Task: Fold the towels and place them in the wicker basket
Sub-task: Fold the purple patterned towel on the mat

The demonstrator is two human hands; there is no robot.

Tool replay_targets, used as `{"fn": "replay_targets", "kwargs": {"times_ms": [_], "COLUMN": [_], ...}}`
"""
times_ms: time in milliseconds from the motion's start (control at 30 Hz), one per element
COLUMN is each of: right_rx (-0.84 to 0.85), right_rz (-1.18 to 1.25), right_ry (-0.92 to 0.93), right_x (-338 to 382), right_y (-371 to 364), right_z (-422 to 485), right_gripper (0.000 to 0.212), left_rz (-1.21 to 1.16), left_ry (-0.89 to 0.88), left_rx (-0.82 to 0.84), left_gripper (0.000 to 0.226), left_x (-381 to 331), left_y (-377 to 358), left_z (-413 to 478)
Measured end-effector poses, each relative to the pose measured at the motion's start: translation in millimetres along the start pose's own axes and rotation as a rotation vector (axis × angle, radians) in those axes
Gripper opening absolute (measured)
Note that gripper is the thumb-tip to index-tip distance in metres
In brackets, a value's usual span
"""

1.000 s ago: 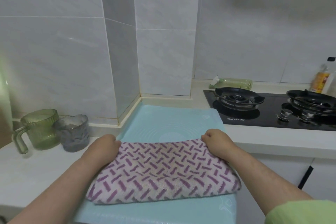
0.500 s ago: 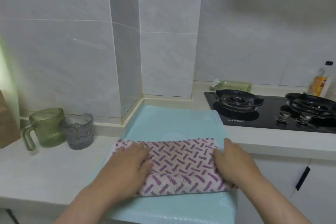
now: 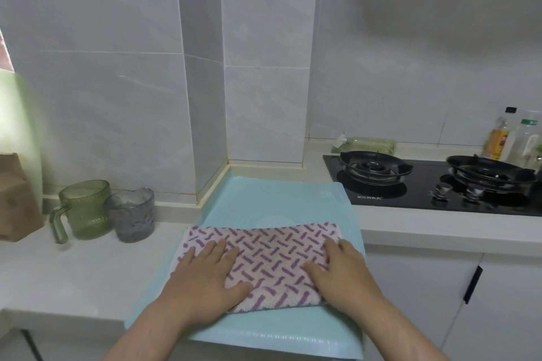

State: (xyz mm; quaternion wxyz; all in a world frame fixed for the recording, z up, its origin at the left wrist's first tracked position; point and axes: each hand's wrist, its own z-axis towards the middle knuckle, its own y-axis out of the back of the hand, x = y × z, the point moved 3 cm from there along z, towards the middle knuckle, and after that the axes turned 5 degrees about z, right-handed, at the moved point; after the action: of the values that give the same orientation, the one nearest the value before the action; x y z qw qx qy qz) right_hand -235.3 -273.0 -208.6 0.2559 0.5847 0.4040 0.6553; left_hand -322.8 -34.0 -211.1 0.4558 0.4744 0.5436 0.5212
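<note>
The towel is laid folded on the teal mat at the table front. Its far edge, pinched a second ago, has been released. It is now pressed flat under the left hand and right hand, fingers straight. The fold is judged set. No wicker basket is seen.

Soft daylight from left, edges blurred

Two bare forearms reach up from the lower edge of the frame. The left hand and right hand lie palm-down, fingers straight and spread.
</note>
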Motion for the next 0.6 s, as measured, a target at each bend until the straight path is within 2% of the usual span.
{"fn": "replay_targets", "kwargs": {"times_ms": [67,133,300,367,500,600], "right_rx": [-0.073,-0.022,0.137,0.175,0.232,0.207], "right_rz": [0.192,0.419,0.613,0.673,0.882,0.958], "right_ry": [-0.162,-0.265,-0.413,-0.448,-0.445,-0.416], "right_x": [-6.2,-8.9,-16.2,-20.7,-16.4,-11.0], "right_y": [12.3,26.0,41.9,42.5,40.6,45.4], "right_z": [5.0,10.5,24.5,28.2,25.6,26.3], "right_gripper": [0.036,0.020,0.018,0.031,0.022,0.020], "left_rz": [0.000,-0.008,-0.040,-0.058,-0.099,-0.117], "left_ry": [-0.002,-0.006,-0.011,-0.013,-0.033,-0.096], "left_rx": [0.005,0.009,0.038,0.050,0.045,0.061], "left_gripper": [0.079,0.079,0.078,0.079,0.081,0.086], "left_x": [-0.8,-1.2,-1.9,-2.8,-4.9,-13.4], "left_y": [0.5,1.6,8.0,10.0,16.0,22.0], "left_z": [-1.0,-1.6,-1.1,-1.7,-0.7,2.3]}}
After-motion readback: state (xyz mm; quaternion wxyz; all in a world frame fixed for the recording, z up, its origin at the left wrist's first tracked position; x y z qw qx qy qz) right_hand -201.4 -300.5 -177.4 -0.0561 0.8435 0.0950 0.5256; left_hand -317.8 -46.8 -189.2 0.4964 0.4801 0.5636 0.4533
